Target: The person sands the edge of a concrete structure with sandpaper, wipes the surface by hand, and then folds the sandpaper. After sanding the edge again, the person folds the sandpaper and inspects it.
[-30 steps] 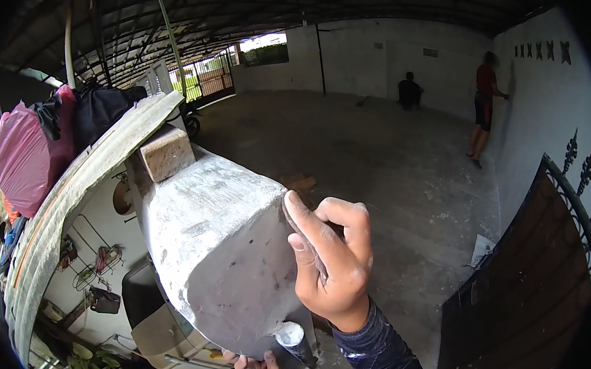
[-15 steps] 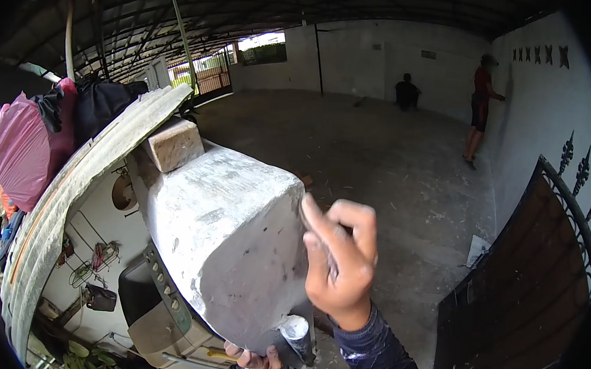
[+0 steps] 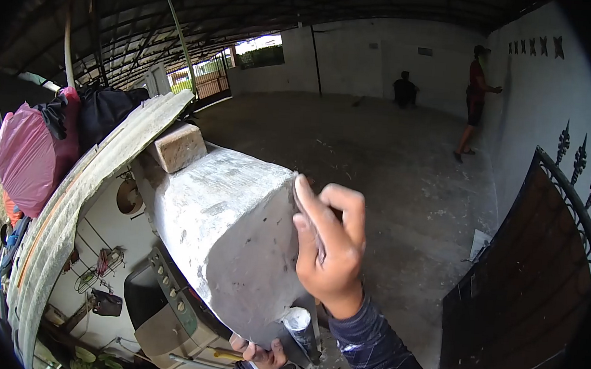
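The right hand (image 3: pixel 329 248) has bent fingers, the forefinger tip at the right edge of the pillar (image 3: pixel 253 250), which lies just left; the left hand (image 3: pixel 261 355) half-curls at its near edge. Neither grip can be told.

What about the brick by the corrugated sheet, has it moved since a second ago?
No, neither way: the brick keeps its place at the far end of the whitish ledge.
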`<state>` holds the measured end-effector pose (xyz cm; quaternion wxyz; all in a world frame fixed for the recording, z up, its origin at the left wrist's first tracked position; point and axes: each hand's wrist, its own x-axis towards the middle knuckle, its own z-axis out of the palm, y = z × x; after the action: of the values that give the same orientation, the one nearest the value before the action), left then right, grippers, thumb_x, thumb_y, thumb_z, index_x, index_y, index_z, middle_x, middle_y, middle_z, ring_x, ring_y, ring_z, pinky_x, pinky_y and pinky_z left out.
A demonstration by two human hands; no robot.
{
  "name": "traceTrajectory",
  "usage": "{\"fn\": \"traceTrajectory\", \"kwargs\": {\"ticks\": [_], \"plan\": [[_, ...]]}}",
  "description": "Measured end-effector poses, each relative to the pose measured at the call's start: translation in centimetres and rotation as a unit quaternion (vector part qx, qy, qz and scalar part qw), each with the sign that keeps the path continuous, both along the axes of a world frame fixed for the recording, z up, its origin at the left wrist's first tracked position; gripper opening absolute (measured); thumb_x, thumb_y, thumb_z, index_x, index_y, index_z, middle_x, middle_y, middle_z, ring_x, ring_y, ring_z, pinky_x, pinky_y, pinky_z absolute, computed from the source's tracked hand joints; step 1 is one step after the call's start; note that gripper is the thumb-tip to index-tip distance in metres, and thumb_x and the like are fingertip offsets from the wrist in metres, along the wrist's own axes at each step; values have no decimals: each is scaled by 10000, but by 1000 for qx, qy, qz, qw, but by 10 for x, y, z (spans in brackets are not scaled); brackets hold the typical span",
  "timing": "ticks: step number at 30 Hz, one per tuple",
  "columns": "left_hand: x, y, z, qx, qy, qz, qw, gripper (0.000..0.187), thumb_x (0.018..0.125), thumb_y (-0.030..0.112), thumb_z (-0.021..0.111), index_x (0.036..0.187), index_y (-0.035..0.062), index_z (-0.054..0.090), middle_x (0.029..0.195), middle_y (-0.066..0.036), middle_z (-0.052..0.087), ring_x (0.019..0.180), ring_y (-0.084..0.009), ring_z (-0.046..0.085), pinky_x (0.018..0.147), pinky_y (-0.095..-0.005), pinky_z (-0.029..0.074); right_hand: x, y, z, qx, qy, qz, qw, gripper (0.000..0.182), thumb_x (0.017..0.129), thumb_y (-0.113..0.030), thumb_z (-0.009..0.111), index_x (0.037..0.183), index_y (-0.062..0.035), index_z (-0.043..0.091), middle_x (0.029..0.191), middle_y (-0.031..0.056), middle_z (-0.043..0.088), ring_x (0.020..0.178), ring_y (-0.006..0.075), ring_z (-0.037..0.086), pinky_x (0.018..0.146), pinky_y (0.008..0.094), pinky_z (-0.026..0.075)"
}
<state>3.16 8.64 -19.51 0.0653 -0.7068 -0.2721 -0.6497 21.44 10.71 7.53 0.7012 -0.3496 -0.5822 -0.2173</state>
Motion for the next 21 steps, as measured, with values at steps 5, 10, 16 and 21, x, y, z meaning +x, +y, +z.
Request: {"fn": "traceTrajectory", "kwargs": {"ticks": [5, 10, 16, 21], "plan": [[2, -1, 11, -2, 14, 2, 1000, 756, 731, 20, 625, 1352, 175, 222, 1196, -181, 331, 1065, -342, 395, 897, -508, 325, -4, -2, -24, 23, -20, -22, 999, 454, 745, 28, 737, 1194, -9, 684, 944, 78, 536, 803, 244, 501, 705, 346, 435], [2, -5, 15, -20, 23, -6, 1000, 765, 734, -2, 618, 1359, 174, 214, 1216, -193, 320, 1089, -345, 384, 930, -514, 321, -4, -2, -12, 15, -6, -11, 1000, 443, 745, 34, 732, 1183, -10, 687, 946, 76, 539, 799, 247, 503, 710, 360, 431], [4, -4, 13, -20, 9, 2, 1000, 756, 738, -10, 607, 1358, 177, 216, 1213, -182, 318, 1096, -340, 379, 933, -506, 323, -3, -3, -31, 5, -8, -19, 1000, 459, 731, 39, 739, 1183, -20, 693, 953, 70, 552, 788, 242, 497, 706, 345, 428], [7, -4, 20, -13, 5, -13, 1000, 751, 738, -17, 589, 1359, 177, 213, 1220, -176, 305, 1097, -335, 378, 938, -503, 324, -2, 0, -20, 14, 3, -11, 1000, 459, 731, 33, 741, 1185, -23, 694, 948, 68, 550, 779, 237, 496, 698, 346, 426]]}}
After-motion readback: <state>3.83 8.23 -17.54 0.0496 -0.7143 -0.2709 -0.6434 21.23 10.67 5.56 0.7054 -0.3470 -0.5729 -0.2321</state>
